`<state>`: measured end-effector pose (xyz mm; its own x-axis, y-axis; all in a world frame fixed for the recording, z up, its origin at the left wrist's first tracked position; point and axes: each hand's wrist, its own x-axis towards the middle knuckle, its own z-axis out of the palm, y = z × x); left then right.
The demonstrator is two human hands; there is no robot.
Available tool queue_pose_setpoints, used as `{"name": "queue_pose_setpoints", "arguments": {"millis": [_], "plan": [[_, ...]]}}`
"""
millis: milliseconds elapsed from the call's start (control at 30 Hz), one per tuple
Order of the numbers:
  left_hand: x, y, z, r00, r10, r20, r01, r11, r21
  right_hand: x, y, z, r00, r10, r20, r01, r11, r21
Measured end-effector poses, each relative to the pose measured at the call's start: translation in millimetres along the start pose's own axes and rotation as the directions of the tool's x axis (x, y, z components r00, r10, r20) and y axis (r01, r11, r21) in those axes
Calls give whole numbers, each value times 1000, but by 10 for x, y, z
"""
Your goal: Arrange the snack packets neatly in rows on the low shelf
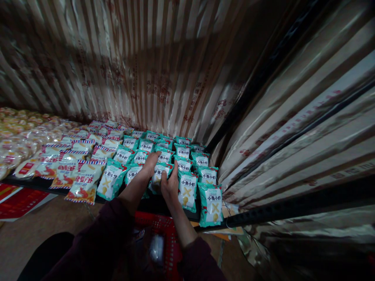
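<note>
Both my hands reach over a shelf of teal-and-white snack packets. My left hand [150, 163] lies on top of one teal packet [159, 173], fingers closed over its upper edge. My right hand [170, 184] grips the same packet from its lower right side. More teal packets [210, 203] lie in rows all around it, overlapping like tiles.
Red-and-white striped snack packets [83, 183] fill the shelf to the left, with yellowish packets [13, 128] further left. A red plastic basket [162, 238] sits below my arms. Shiny striped curtain material [293, 128] hangs behind and to the right. A black shelf edge [281, 212] runs rightward.
</note>
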<state>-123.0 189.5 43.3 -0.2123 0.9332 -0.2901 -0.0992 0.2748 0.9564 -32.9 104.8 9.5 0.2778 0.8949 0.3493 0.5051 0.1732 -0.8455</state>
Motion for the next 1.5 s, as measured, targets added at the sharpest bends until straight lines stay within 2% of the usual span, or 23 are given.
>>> {"name": "queue_pose_setpoints", "arguments": {"millis": [200, 500, 1000, 1167, 1367, 1500], "plan": [[15, 2, 7, 998, -36, 52, 35, 999, 14, -2, -24, -5, 1000, 22, 12, -22, 1000, 8], [-52, 80, 14, 996, -35, 83, 30, 998, 61, -4, 10, 20, 1000, -18, -5, 18, 1000, 0], [-60, 84, 51, 999, 41, 28, -45, 986, 161, -2, -15, 9, 1000, 2, -11, -2, 1000, 6], [-60, 18, 62, 993, 108, -56, -91, 966, 242, -7, 15, 23, 999, -4, -34, 4, 1000, -3], [-189, -17, 35, 978, 202, -44, -175, 923, 343, -10, 33, 25, 998, -48, -50, 47, 999, -18], [-328, -114, 27, 937, 345, -46, -290, 847, 446, -45, 55, 24, 1000, -24, -17, 24, 1000, -15]]}}
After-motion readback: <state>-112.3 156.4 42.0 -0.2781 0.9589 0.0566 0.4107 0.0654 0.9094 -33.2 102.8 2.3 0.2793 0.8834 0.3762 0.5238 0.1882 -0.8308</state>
